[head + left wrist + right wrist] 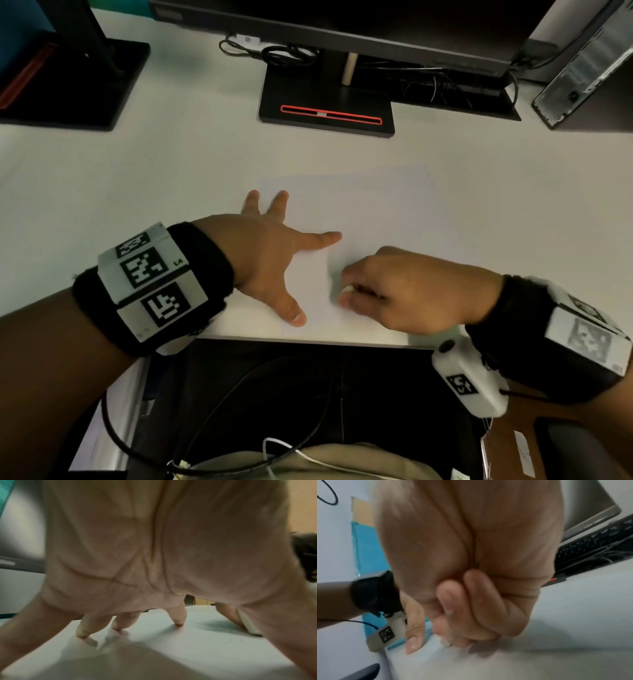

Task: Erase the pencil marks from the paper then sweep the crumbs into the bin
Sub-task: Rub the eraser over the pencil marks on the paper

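A white sheet of paper [383, 212] lies on the white desk near its front edge. My left hand [274, 253] rests on the sheet's left part with fingers spread flat, fingertips [179, 623] pressing down. My right hand [394, 294] sits just right of it, fingers curled, pinching a small white eraser [349, 291] against the paper. In the left wrist view the eraser [247, 623] shows beside faint pencil marks [229, 639]. In the right wrist view the curled right hand [462, 622] hides most of the eraser. I see no bin.
A black monitor stand [325, 102] with a red slot is behind the paper, cables [274, 53] beside it. Another black stand [85, 78] is at far left, a computer case [589, 68] at far right. The desk's front edge [308, 341] runs just below my hands.
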